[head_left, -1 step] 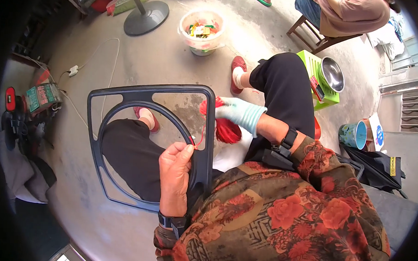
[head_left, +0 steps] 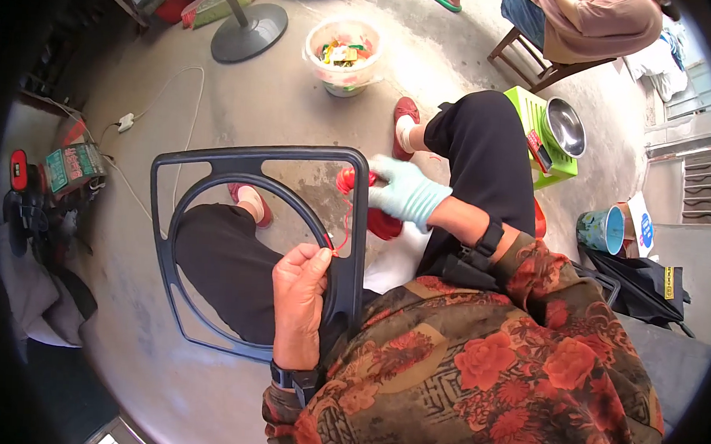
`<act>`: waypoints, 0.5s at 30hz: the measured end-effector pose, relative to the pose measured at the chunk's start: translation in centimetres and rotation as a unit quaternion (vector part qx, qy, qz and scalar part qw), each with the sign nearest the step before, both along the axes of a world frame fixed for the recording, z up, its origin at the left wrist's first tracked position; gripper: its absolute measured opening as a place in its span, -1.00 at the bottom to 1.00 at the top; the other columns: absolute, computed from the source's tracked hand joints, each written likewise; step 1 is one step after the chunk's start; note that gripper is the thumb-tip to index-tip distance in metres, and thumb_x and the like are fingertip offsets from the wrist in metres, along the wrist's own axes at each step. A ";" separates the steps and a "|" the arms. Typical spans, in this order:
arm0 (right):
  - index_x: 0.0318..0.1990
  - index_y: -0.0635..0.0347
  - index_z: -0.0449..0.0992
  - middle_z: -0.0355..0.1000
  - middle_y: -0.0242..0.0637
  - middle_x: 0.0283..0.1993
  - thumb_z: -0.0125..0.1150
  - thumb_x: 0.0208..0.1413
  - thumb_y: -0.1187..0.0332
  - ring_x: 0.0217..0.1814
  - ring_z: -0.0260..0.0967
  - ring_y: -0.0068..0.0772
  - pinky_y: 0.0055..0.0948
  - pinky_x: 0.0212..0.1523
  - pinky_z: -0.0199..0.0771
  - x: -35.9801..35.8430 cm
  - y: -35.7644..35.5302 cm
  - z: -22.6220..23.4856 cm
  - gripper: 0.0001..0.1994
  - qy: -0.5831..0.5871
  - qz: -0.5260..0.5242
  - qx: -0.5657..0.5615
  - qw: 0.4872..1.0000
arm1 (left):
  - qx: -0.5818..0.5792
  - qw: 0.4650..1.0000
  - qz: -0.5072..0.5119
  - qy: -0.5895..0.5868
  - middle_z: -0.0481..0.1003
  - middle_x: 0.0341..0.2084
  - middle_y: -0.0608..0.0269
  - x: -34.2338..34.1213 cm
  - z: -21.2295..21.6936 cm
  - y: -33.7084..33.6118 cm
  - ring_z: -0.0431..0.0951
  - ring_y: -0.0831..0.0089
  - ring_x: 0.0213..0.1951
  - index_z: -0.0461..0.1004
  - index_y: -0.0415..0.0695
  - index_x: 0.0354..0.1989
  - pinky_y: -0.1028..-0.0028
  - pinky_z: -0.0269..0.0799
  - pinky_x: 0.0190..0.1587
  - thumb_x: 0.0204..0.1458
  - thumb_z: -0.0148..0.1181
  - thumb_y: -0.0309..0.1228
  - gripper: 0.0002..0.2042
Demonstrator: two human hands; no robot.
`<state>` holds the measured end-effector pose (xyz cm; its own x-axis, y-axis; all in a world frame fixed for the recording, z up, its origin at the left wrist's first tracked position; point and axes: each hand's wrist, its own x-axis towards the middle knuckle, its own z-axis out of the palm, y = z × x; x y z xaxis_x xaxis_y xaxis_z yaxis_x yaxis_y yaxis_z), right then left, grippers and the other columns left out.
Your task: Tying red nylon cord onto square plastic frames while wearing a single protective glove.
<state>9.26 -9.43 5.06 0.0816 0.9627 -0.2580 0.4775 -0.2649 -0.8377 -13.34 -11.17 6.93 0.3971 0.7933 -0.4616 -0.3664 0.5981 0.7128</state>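
Bright light, its source out of view, floods the far right part of the grey concrete floor (head_left: 122, 291), bleaching it nearly white beside the translucent white plastic bucket (head_left: 347, 79), whose rim glares. Toward the floor's left edge the scene sinks into dimness, while a bluish sheen lies near its lower left corner. The round, shiny steel bowl (head_left: 567, 126) carries reflections. Fisheye distortion bends straight edges near the black, curved surround. The black plastic frame with a round opening (head_left: 359, 238) looks fairly crisp; outlying objects soften.
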 end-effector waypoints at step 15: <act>-0.09 0.24 0.43 0.48 -0.24 -0.19 0.02 0.19 0.09 -0.27 0.46 -0.50 -0.48 -0.28 0.50 -2.7 1.8 5.8 -0.62 0.750 0.091 -0.218 0.618 | 0.019 0.999 -0.022 -0.033 0.51 -0.25 0.24 2.4 0.6 -1.0 0.49 0.50 -0.18 0.45 -0.29 -0.13 0.49 0.36 -0.05 0.02 0.16 -0.57 -0.78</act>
